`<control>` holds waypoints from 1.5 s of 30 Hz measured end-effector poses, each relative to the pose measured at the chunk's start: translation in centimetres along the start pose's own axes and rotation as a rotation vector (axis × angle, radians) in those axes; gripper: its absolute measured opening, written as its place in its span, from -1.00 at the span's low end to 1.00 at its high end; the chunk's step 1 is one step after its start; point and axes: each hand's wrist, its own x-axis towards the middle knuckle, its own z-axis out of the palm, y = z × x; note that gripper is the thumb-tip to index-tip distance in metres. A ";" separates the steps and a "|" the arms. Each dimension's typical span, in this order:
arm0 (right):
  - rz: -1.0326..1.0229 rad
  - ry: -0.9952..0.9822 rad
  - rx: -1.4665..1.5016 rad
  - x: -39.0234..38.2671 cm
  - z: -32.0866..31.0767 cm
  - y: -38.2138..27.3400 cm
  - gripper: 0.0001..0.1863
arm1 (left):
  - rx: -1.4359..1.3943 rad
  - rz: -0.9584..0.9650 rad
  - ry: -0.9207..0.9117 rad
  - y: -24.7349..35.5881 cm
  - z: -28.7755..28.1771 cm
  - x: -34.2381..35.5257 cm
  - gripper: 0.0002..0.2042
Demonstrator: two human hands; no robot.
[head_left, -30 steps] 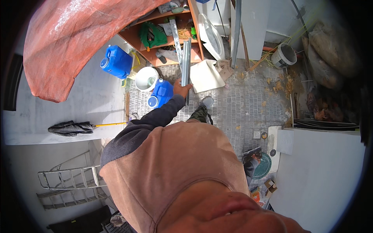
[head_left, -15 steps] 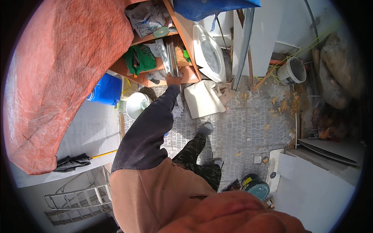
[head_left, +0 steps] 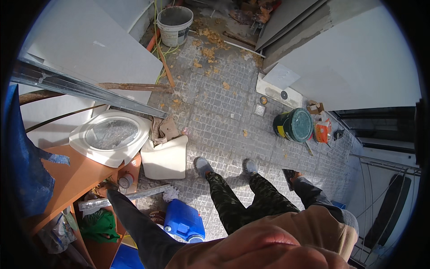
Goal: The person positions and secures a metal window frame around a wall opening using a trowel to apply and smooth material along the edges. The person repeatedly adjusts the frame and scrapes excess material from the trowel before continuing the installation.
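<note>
My left hand (head_left: 106,187) reaches into the orange-brown shelf unit (head_left: 67,166), beside a long metal bar (head_left: 150,192). Shadow and the shelf board blur its fingers, so whether it grips anything I cannot make out. The bar lies across the shelf opening and passes beneath my left forearm, one end sticking out over the floor. Low on the right, my right hand (head_left: 295,177) is closed around a trowel (head_left: 287,179) with a dark flat blade. A green bag (head_left: 99,225) and a white-and-grey roll-shaped item (head_left: 126,180) sit in the shelves.
A white oval-windowed door panel (head_left: 112,136) leans by the shelf, next to a cream container (head_left: 165,159). A blue jerrycan (head_left: 184,219) stands near my legs. Across the paving are a dark green bucket (head_left: 294,124), a white bucket (head_left: 174,26) and wooden sticks (head_left: 134,87).
My view has swung round to the right, so the shelf unit now appears lower left. My right hand with the trowel has come into view. My left hand stays at the shelf.
</note>
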 end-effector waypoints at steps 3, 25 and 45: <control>0.025 -0.084 -0.030 -0.7 -0.8 -1.0 -0.22 | 0.127 -0.016 -0.026 -1.2 0.2 -0.1 -0.40; 0.440 -0.329 0.555 5.4 2.9 30.8 -0.49 | 0.295 0.733 -0.949 19.3 -17.6 -76.2 -0.55; 0.577 0.231 1.149 17.5 -23.4 40.5 -0.46 | -0.616 1.396 -1.100 70.1 -22.7 -104.9 -0.58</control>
